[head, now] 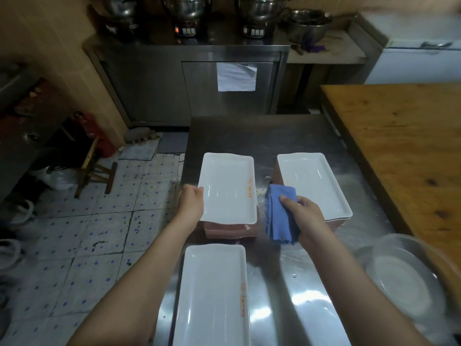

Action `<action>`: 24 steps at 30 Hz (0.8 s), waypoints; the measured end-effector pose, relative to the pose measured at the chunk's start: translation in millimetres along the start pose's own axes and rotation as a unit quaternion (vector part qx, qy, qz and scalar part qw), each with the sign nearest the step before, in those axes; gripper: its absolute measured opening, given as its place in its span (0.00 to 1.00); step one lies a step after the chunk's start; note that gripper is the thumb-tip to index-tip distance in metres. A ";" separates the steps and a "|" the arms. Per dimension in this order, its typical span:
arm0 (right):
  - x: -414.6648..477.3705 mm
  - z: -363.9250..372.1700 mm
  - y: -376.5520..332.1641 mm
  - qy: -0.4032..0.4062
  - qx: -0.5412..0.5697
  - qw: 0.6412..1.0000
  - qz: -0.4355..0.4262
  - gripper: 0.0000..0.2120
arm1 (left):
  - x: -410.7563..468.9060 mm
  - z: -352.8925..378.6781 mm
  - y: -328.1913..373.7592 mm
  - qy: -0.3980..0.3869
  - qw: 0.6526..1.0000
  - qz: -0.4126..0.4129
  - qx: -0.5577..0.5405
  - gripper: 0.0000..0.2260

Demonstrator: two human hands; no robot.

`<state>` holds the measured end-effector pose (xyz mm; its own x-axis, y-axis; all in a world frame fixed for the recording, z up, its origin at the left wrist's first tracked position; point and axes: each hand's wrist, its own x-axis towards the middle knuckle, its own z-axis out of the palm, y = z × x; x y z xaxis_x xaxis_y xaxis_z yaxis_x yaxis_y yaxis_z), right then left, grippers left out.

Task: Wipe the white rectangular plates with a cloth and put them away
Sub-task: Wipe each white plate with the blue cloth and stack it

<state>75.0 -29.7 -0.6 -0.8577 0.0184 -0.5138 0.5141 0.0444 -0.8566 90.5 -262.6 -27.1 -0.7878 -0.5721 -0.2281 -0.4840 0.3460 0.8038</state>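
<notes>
A white rectangular plate [228, 188] with an orange mark sits atop a stack on the steel table [274, 138]. My left hand [190, 204] grips its left edge. To its right my right hand [308, 218] holds a folded blue cloth [280, 216] just above the table, between the two far stacks. A second stack of white plates [313, 186] stands at the right. A third white plate [212, 295] lies nearest me, at the table's front left.
A clear bowl [409, 278] sits at the table's front right. A wooden tabletop [399, 146] borders the right side. A steel cabinet [189, 83] with pots stands at the back. Tiled floor and a wooden stool [96, 171] lie to the left.
</notes>
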 end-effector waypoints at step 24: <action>-96.2 -204.5 -3.5 0.253 0.224 0.938 -0.075 0.06 | -155.2 146.3 167.9 -0.206 0.948 0.220 -0.103 0.08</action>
<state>154.3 172.6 61.6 -0.7556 0.5227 -0.3948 0.2412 -0.3384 -0.9096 75.8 -6.8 62.9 -0.9986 -0.0525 -0.0077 -0.0234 0.3058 0.9518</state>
